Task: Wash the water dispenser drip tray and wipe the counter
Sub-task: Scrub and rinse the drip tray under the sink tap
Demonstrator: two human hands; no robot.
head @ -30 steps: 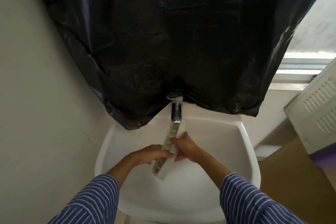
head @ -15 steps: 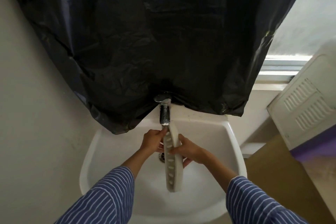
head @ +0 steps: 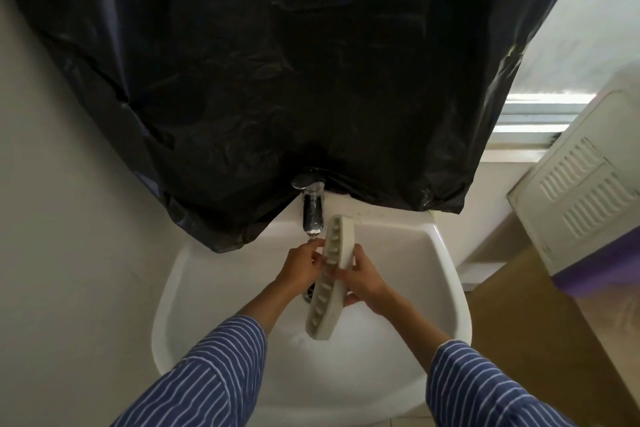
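**Wet tray held on edge over the basin**

Nearest, two striped sleeves (head: 214, 367) reach in over the front rim of the sink (head: 453, 291). The tray (head: 330, 282) is above the bowl's middle, held on edge and running near to far, its slotted face turned left and its far end just right of the tap (head: 312, 210). The right hand (head: 367, 282) wraps the tray's right side about midway, grip closed on it. The left hand (head: 299, 269) lies against the slotted face near the far end, fingers curled at it; whether it clamps or only rubs I cannot tell.

The tray looks like thin stiff plastic, so likely light and rigid, and slick when wet. The long edges near the middle seem the safest hold; the slots give fingertip purchase.

The bowl leaves open room on both sides and toward the near rim. Farther off it tightens: the tap's spout sits close by the tray's far end, and a black plastic sheet (head: 277, 80) hangs down to the sink's back edge. A white vented panel (head: 581, 191) stands off right, well apart.
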